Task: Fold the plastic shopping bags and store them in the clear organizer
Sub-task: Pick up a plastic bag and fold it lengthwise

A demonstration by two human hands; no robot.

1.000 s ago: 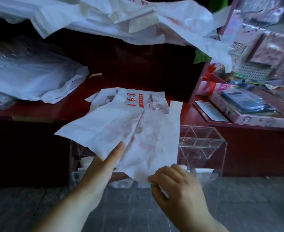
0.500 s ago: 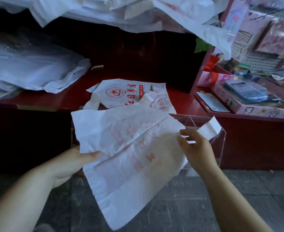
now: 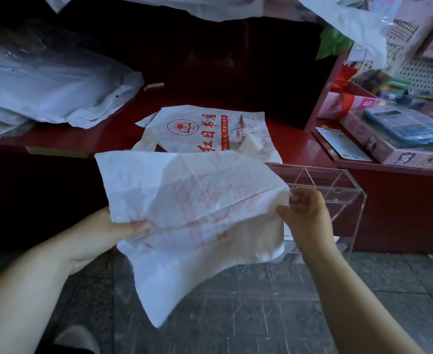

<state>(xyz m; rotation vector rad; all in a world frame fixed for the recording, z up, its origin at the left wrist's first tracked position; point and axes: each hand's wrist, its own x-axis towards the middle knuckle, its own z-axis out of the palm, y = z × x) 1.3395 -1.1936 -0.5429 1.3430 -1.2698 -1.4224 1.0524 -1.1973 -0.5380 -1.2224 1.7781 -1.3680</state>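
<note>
A white plastic bag with faint red print (image 3: 184,213) hangs in the air in front of me, creased across its middle. My left hand (image 3: 108,233) grips its left edge, thumb on top. My right hand (image 3: 304,213) pinches its right edge. Behind the bag stands the clear organizer (image 3: 343,190) with divided compartments, on the floor against the red counter; its left part is hidden by the bag. A second white bag with a red logo (image 3: 207,131) lies flat on the red counter (image 3: 103,134).
A heap of white and clear bags (image 3: 47,83) lies at the counter's left. More bags (image 3: 350,19) hang overhead. A pink box with a calculator (image 3: 394,131) sits on the right shelf. The grey tiled floor (image 3: 261,302) is below.
The bag has been folded over along a crease and is narrower. My right hand has moved down and left to the bag's right edge. The camera view has come closer.
</note>
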